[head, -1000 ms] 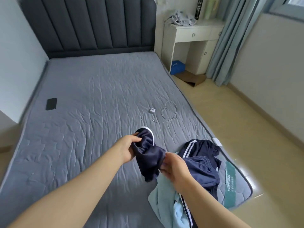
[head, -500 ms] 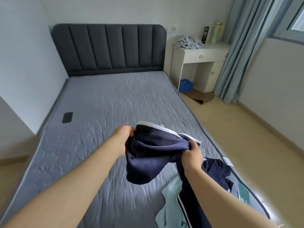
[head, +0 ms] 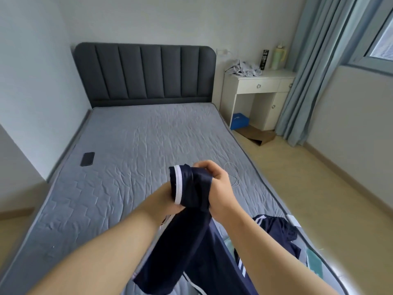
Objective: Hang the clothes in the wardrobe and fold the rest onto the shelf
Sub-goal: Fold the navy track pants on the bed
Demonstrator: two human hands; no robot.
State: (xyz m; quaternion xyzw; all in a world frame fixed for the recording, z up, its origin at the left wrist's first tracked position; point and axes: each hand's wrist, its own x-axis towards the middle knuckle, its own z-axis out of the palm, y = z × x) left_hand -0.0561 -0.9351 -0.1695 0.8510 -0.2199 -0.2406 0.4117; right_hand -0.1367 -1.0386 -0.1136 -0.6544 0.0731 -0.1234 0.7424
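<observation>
A navy garment with white trim (head: 187,237) hangs in front of me above the grey bed (head: 131,158). My right hand (head: 217,188) grips its bunched top edge with curled fingers. My left hand (head: 168,201) holds the same bunch from the left, mostly hidden behind the white-edged cuff. The cloth drapes down between my forearms. More navy clothing with white stripes (head: 276,233) lies on the near right corner of the bed, beside a pale teal piece (head: 312,258).
A black phone (head: 87,159) lies on the bed's left side and a white cable (head: 232,173) on its right. A white desk (head: 257,96) with crumpled cloth, a bottle and a jug stands beside the headboard. Curtains hang at the right.
My hands came together and rose, bunching the navy garment's spread edge into one grip. The camera tilted up, so more wall and headboard show.
</observation>
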